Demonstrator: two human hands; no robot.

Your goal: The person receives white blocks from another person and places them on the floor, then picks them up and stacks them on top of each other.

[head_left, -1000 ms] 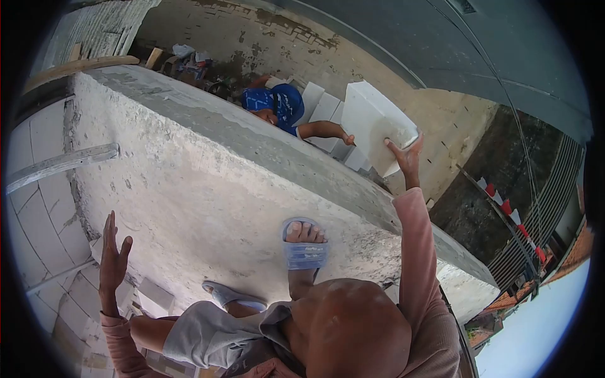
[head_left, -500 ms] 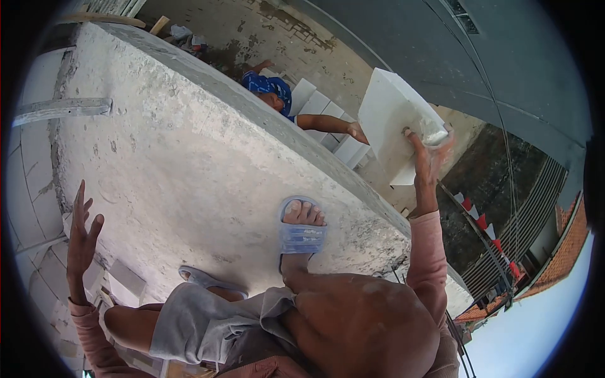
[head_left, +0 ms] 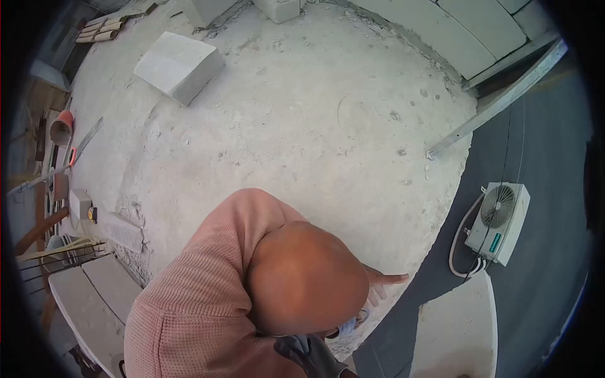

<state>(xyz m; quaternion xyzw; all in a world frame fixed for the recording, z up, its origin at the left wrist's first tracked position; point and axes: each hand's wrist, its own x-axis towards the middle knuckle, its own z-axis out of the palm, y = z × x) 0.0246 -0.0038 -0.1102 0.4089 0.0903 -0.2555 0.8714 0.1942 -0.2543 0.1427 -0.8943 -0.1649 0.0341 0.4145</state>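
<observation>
A pink knitted sleeve fills the lower middle, bent around a rounded brown body part. Past that rounded part, my left hand (head_left: 386, 281) shows partly, fingers spread and nothing visible in them, near the edge of the concrete surface (head_left: 302, 151). A large pale block (head_left: 454, 327) stands at the lower right, its lower end cut off by the frame. My right hand does not show, so its contact with this block cannot be made out. A dark, glove-like item (head_left: 309, 356) lies at the bottom centre.
A loose white block (head_left: 179, 66) rests at the upper left. An orange bucket (head_left: 62, 128) and tools line the left side. A metal bar (head_left: 498, 101) slants from the block wall (head_left: 441, 31). Beyond the right edge is a drop with an air-conditioner unit (head_left: 501, 220).
The view has swung from the ledge and the co-worker to the concrete floor. My right hand, earlier on a white block, is out of sight. The other person is no longer visible.
</observation>
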